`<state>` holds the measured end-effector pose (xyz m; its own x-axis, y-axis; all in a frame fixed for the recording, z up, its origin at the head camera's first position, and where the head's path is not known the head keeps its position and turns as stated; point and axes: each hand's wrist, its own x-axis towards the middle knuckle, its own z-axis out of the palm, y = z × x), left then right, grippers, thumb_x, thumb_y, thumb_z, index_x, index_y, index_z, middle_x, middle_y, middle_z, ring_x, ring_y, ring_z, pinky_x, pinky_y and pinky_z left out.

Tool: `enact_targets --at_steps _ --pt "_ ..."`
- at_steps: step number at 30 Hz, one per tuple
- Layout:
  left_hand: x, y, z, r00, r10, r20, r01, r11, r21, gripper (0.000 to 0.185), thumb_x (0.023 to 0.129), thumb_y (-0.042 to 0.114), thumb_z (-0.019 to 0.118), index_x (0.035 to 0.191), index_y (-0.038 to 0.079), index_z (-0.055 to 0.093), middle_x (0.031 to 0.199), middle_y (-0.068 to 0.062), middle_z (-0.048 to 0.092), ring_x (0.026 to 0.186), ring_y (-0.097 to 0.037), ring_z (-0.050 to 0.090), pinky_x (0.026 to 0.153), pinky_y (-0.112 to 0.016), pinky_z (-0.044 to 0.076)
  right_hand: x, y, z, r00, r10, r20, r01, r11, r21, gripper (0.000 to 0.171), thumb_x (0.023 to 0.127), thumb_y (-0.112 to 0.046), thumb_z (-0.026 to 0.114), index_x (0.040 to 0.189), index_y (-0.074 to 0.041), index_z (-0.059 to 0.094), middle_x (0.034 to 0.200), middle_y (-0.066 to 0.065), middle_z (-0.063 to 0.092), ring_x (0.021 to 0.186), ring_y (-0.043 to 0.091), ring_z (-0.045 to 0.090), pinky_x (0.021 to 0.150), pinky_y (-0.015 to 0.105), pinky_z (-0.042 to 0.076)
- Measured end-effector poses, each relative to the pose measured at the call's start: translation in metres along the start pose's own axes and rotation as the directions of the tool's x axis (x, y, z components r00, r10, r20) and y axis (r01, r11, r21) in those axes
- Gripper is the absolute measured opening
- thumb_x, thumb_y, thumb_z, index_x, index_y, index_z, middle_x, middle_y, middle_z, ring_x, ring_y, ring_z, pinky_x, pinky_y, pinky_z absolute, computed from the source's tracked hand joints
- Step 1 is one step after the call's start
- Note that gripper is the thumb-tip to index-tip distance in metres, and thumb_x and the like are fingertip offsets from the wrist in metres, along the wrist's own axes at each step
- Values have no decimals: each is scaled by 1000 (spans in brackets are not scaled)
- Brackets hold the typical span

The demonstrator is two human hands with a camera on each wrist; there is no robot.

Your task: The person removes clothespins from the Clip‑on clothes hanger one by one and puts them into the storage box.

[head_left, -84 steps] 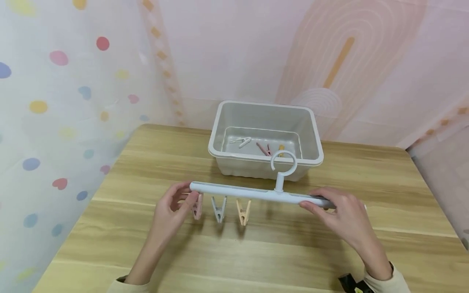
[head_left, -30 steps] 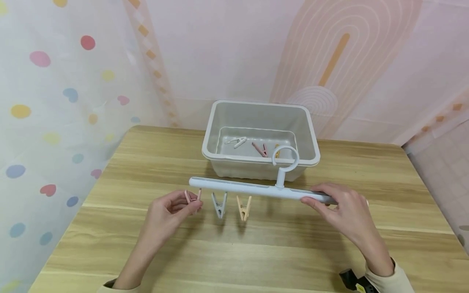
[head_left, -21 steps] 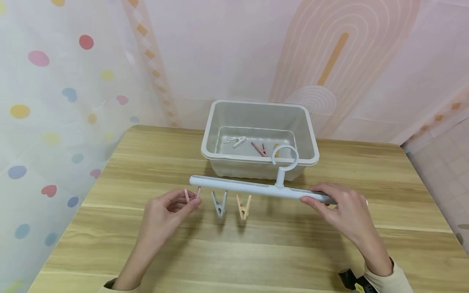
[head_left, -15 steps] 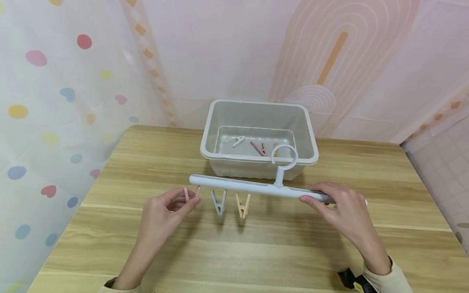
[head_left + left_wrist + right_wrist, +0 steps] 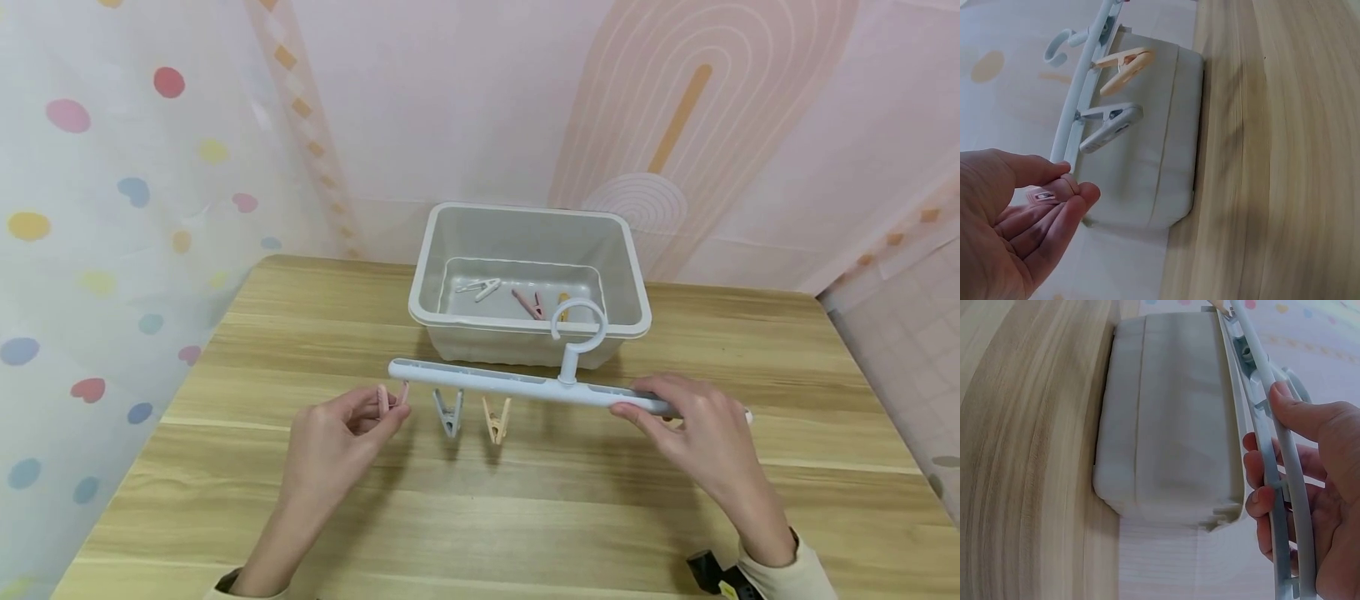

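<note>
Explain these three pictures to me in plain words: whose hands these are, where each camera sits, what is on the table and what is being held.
No machine here: a person works with two bare hands. The wide picture comes from a camera on the person's head; the other two come from cameras on each wrist.

On the wooden table stands a grey plastic tub with a few loose clothes pegs inside.

The right hand grips one end of a white hanger bar with a ring on top, holding it above the table. A grey peg and an orange peg hang from it.

The left hand pinches a pink peg just under the bar's free end.
</note>
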<state>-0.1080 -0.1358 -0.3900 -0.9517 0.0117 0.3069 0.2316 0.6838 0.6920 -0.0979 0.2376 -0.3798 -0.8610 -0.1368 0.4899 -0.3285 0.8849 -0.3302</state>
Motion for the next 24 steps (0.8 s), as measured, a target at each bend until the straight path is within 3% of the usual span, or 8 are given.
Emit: enact_targets --at_steps 3,9,13,16,20,24 --pt "0 1 2 1000 -12 -17 11 999 -36 14 82 17 83 91 8 77 80 -10 78 65 -13 75 57 -12 54 0 0 1 1000 -6 -6 6 1000 -1 24 74 -33 88 92 -22 77 88 -8 77 65 4 59 52 23 40" --pt "-1 3 6 997 -72 -37 66 987 -149 13 84 17 81 91 7 77 80 -10 78 68 13 68 62 -10 54 0 -1 3 1000 -19 -13 19 1000 9 23 75 -30 87 94 -21 78 89 -6 78 65 6 60 50 23 39" --pt "0 2 9 995 -81 -65 66 976 -207 14 84 14 81 92 3 77 82 -12 78 70 17 65 63 -11 56 0 -3 3 1000 -12 -8 12 1000 13 23 76 -31 86 95 -21 78 89 -7 77 62 8 57 49 21 36" --pt "1 1 12 993 -45 -112 26 985 -172 15 82 13 83 91 3 77 80 -11 78 69 14 67 61 -10 55 0 -4 2 1000 -9 -9 9 1000 9 24 76 -31 86 96 -21 78 90 -7 78 62 8 58 49 21 36" --pt "1 2 13 987 21 -157 -33 997 -68 16 80 13 85 89 3 77 77 -11 78 64 -7 74 57 -8 52 0 -4 2 1000 -10 -15 10 1000 0 24 76 -32 86 96 -21 79 91 -6 78 64 7 61 49 21 38" --pt "2 6 12 985 65 -157 -60 998 34 18 79 13 85 88 1 76 76 -14 77 62 -22 75 53 -10 51 0 -4 3 999 -21 -26 21 1000 -6 25 75 -31 86 95 -20 79 92 -4 79 66 8 64 49 22 39"
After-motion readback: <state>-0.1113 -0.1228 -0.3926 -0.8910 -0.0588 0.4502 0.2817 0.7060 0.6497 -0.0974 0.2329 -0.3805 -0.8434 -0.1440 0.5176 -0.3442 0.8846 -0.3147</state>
